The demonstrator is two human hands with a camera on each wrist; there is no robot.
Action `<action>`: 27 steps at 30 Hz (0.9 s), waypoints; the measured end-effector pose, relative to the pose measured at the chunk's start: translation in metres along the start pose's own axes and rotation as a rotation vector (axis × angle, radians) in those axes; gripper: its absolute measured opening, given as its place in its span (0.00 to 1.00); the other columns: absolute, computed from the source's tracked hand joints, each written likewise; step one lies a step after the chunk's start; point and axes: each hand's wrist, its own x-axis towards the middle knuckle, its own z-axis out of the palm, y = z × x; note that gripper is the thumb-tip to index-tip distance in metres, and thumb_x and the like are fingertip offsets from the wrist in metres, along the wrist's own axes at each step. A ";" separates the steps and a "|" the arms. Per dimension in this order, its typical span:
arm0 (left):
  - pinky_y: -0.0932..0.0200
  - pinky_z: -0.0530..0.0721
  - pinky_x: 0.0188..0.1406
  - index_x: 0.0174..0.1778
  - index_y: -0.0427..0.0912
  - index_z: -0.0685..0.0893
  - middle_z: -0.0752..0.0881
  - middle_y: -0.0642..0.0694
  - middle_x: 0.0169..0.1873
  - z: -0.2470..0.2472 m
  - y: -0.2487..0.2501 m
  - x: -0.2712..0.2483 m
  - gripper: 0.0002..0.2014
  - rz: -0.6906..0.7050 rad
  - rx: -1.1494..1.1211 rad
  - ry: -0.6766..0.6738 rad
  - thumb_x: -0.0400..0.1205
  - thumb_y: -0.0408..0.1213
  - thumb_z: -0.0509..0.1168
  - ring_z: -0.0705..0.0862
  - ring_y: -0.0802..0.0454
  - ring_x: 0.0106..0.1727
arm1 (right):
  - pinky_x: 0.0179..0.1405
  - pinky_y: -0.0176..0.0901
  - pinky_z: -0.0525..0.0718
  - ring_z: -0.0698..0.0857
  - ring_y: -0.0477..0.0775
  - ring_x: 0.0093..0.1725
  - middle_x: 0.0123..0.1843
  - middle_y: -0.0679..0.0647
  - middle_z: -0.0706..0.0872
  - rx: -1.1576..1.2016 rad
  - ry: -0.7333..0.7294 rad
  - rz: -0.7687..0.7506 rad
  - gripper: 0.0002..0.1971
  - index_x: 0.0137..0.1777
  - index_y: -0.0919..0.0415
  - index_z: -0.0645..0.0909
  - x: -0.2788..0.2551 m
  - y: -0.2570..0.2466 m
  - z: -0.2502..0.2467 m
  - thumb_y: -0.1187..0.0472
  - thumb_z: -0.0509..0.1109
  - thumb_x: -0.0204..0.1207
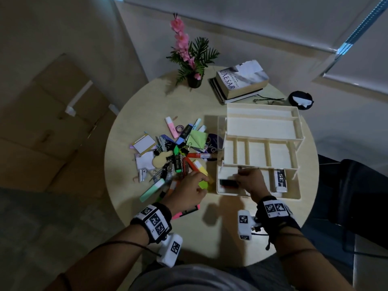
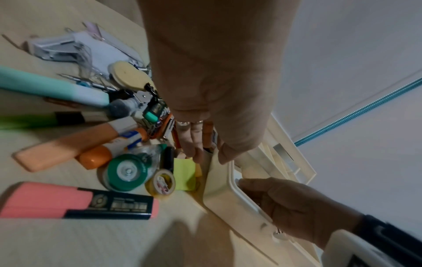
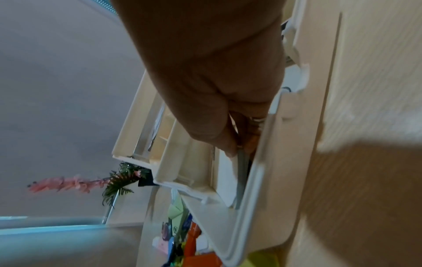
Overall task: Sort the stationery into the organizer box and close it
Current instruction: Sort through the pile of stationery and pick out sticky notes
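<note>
The cream organizer box (image 1: 294, 195) stands open on the round table (image 1: 210, 238), tiers stepped back, long axis running left to right. Its bottom tray holds a glue stick (image 1: 281, 180) lying front to back and a black-and-red item (image 1: 228, 183). The right hand (image 1: 251, 180) pinches a thin grey stick (image 3: 241, 173) inside that tray. The left hand (image 1: 189, 191) reaches with relaxed fingers into the stationery pile (image 1: 168, 156), just beside the box.

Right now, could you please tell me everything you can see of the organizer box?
The organizer box is cream plastic, standing open on the round table right of the stationery pile. Its tiered trays are fanned upward: the upper ones look empty, the middle one divided. The bottom tray holds a glue stick and a dark item. The right hand reaches into it.
</note>
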 end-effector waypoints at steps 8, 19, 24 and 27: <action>0.54 0.89 0.47 0.58 0.48 0.85 0.84 0.51 0.56 -0.062 -0.050 -0.019 0.08 0.014 0.143 0.216 0.85 0.34 0.70 0.88 0.53 0.49 | 0.44 0.48 0.83 0.92 0.61 0.46 0.40 0.60 0.93 -0.366 0.058 -0.125 0.12 0.42 0.64 0.94 -0.031 -0.009 0.001 0.56 0.77 0.81; 0.37 0.76 0.74 0.75 0.39 0.76 0.77 0.36 0.71 -0.174 -0.135 0.019 0.27 -0.388 0.398 0.475 0.83 0.47 0.72 0.76 0.30 0.73 | 0.29 0.50 0.83 0.83 0.52 0.27 0.27 0.49 0.83 -0.678 -0.111 -0.497 0.15 0.31 0.55 0.78 -0.090 -0.107 0.096 0.56 0.74 0.79; 0.36 0.76 0.75 0.72 0.42 0.79 0.77 0.39 0.72 -0.190 -0.141 0.041 0.30 -0.312 0.475 0.324 0.79 0.56 0.74 0.73 0.33 0.77 | 0.32 0.47 0.82 0.83 0.50 0.30 0.32 0.54 0.87 -0.686 -0.221 -0.495 0.13 0.38 0.60 0.86 -0.081 -0.130 0.150 0.56 0.74 0.83; 0.39 0.77 0.72 0.66 0.43 0.81 0.81 0.39 0.67 -0.194 -0.145 0.046 0.28 -0.262 0.515 0.316 0.78 0.57 0.76 0.77 0.35 0.73 | 0.30 0.35 0.77 0.86 0.47 0.35 0.39 0.51 0.90 -0.604 -0.106 -0.455 0.05 0.44 0.58 0.86 -0.064 -0.139 0.155 0.63 0.75 0.82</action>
